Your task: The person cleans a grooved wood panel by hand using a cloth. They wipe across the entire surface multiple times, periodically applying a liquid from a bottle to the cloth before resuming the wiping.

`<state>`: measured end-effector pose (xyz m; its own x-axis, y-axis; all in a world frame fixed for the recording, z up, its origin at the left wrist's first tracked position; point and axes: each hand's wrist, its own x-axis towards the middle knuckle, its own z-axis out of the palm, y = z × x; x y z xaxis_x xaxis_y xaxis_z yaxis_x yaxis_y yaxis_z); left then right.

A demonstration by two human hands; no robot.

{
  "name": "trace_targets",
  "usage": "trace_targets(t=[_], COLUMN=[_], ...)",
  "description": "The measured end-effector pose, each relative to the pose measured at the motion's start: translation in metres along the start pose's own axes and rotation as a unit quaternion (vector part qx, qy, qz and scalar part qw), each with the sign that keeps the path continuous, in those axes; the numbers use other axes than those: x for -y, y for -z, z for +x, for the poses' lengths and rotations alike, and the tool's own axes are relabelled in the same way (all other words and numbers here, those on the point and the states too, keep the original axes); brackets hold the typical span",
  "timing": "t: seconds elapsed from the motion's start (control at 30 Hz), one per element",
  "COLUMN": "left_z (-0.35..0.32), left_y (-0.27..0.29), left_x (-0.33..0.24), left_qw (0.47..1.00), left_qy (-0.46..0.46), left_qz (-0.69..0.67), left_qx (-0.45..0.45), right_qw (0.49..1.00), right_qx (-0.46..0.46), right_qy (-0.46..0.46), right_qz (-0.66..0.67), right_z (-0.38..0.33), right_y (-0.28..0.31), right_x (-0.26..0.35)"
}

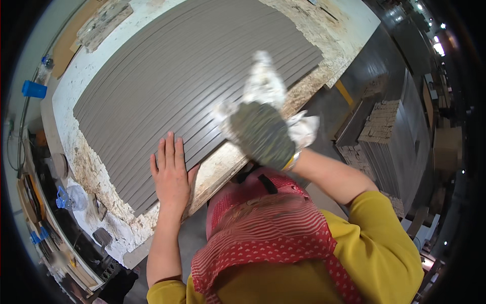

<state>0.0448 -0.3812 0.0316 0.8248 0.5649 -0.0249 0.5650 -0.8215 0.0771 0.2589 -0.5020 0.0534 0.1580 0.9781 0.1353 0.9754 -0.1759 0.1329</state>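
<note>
Long, narrow grey-brown strips (192, 66) lie side by side across a white worktable (212, 175) stained with brown. My bare left hand (172, 175) rests flat on the strips near their front edge, fingers stretched out. My right hand (263, 134) wears a dark green glove with a yellow cuff and is smeared by motion. It grips a crumpled white rag (264, 83), which sticks out on both sides of the glove, over the strips' right front part. The gloved fingers are mostly hidden.
To the right, stacks of panels and strips (395, 137) stand on the floor beside a yellow line (345, 93). Along the left lie a blue container (34, 89), a clear bottle (77, 197), dark round pieces (102, 236) and a shelf with tools (55, 248).
</note>
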Motion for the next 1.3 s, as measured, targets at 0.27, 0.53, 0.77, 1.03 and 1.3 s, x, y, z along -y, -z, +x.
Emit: trace_targets(t=[0.27,0.53,0.77,1.03,1.3], left_z=[-0.004,-0.008,-0.004,-0.011,-0.002], left_y=[0.002,0.001,0.002,0.0,-0.003], left_x=[-0.003,0.002,-0.001,0.002,-0.003], left_qw=[1.0,0.999,0.999,0.999,0.999], left_qy=[-0.009,0.006,-0.001,0.0,-0.007], left_qz=[0.008,0.023,0.024,0.03,0.034], left_qx=[0.008,0.023,0.021,0.022,0.009], right_qw=[0.989,0.992,0.884,0.981,0.843], right_qx=[-0.078,0.018,0.0,-0.135,-0.158], right_qy=[-0.116,-0.015,-0.259,0.027,-0.264], right_qz=[0.046,0.125,0.39,0.137,0.441], right_z=[-0.041,-0.01,-0.022,-0.014,-0.043], right_y=[-0.034,0.002,-0.029,-0.043,-0.017], right_x=[-0.146,-0.068,-0.158,-0.097,-0.21])
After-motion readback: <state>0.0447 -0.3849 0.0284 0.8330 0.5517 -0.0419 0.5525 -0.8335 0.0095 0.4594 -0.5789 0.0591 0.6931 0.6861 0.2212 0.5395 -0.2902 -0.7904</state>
